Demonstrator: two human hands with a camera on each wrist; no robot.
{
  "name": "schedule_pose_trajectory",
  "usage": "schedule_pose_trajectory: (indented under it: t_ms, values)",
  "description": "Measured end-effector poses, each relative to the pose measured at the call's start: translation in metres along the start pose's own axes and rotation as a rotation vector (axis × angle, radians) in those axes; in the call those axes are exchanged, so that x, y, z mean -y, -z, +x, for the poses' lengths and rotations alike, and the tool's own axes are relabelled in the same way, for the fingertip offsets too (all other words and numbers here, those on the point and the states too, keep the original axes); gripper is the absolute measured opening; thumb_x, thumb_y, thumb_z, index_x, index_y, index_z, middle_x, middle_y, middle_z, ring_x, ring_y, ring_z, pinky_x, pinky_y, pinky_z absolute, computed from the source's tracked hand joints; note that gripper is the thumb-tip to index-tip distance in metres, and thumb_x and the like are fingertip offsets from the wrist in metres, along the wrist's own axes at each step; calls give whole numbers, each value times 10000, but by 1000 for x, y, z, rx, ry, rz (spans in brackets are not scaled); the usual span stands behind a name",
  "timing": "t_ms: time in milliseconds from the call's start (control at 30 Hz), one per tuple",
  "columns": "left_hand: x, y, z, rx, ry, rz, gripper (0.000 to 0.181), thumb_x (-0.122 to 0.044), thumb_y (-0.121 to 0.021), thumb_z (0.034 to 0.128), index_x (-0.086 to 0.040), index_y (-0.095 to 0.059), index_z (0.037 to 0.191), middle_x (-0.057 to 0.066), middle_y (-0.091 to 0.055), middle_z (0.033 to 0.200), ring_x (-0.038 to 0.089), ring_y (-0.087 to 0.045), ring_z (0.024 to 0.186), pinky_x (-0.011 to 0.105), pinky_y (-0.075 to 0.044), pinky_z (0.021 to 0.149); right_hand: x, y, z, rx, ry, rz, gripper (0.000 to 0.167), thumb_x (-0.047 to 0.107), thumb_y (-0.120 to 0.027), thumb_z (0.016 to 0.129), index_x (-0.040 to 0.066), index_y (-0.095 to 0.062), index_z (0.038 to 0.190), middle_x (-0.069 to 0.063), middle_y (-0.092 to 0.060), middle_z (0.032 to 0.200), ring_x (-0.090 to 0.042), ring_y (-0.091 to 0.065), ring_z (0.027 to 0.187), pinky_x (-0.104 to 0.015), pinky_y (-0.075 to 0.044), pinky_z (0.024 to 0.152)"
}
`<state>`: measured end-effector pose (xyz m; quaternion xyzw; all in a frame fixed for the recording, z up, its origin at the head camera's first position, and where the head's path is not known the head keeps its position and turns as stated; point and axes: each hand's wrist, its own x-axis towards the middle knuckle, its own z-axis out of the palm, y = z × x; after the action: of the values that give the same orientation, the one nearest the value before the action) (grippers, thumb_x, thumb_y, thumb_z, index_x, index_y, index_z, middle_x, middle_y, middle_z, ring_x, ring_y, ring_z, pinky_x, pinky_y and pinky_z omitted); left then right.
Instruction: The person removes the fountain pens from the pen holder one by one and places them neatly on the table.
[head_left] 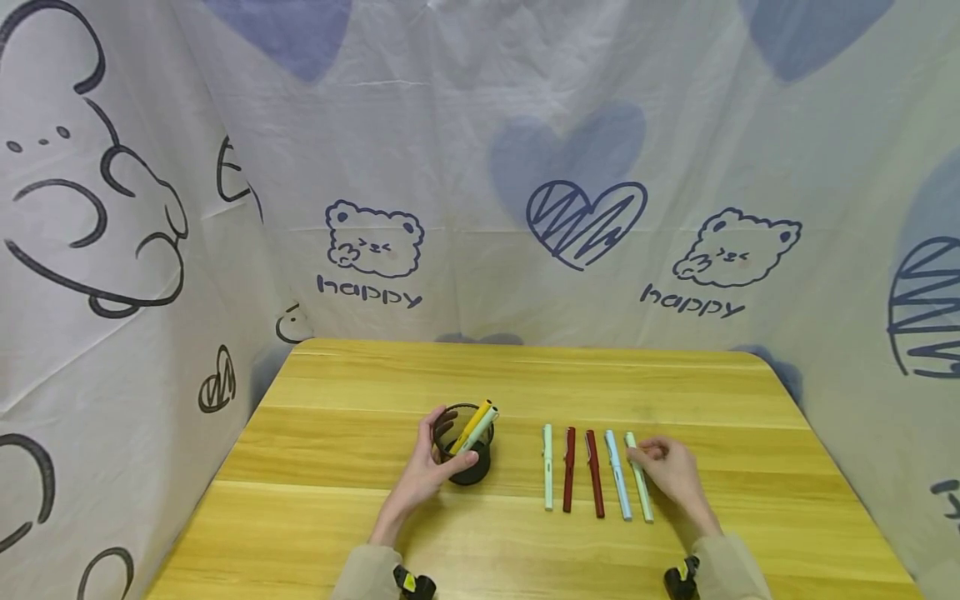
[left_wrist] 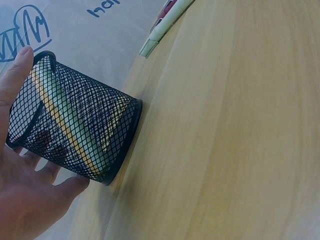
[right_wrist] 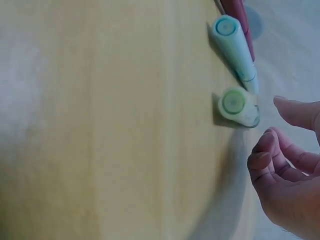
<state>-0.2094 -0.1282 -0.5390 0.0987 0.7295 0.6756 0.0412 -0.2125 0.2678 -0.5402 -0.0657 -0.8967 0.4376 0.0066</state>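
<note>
A black mesh pen holder (head_left: 468,468) stands on the wooden table, with a yellow pen (head_left: 476,421) and a pale green pen (head_left: 484,423) leaning inside it. My left hand (head_left: 429,471) grips the holder from its left side, thumb in front; the left wrist view shows the fingers round the mesh (left_wrist: 75,115). To the right lies a row of pens: pale green (head_left: 548,467), two dark red (head_left: 569,469), light blue (head_left: 618,475) and pale green (head_left: 640,479). My right hand (head_left: 670,468) is beside the rightmost pen, thumb and loosely bent fingers apart in the right wrist view, holding nothing.
The wooden table (head_left: 360,375) extends around the holder and the pens. A pale printed cloth (head_left: 465,167) hangs behind the table and along its sides.
</note>
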Motion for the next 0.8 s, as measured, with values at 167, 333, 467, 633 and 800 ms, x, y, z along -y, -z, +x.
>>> schedule_pose_trajectory:
  t_ms: [167,333,467,633,800]
  values:
    - [0,0,-1,0,2,2,947,-150,-779,880,-107,-143,1579,129,-311,1621,370,-239,1529,637,-136,1247,7,-1,-3,-45,26,18,376,225,-716,943,-79,-657,1156,-144,-679,924,-63,-537,713,-187,-460,606]
    - [-1,1,-1,8,11,16,969,-163,-777,884,-73,-117,1588,120,-303,1625,364,-235,1532,636,-135,1247,20,-7,-8,-91,79,79,314,174,-720,939,-64,-673,1138,-160,-690,934,-12,-532,699,-170,-474,597]
    - [-1,1,-1,5,14,16,955,-168,-780,882,-101,-137,1584,124,-307,1623,365,-242,1529,637,-130,1248,32,-13,-14,-112,118,158,276,120,-715,936,-64,-677,1138,-160,-680,934,16,-538,707,-159,-479,600]
    - [-1,1,-1,9,14,21,943,-170,-777,885,-116,-143,1581,118,-304,1623,361,-240,1530,634,-126,1250,43,-25,-21,-114,173,253,258,70,-717,920,-77,-674,1128,-142,-667,916,24,-563,721,-153,-505,629]
    - [-1,1,-1,8,13,20,931,-162,-774,886,-132,-152,1578,116,-305,1623,360,-239,1531,637,-130,1248,54,-39,-28,-71,235,312,257,62,-716,921,-83,-669,1128,-151,-666,927,10,-582,747,-161,-518,660]
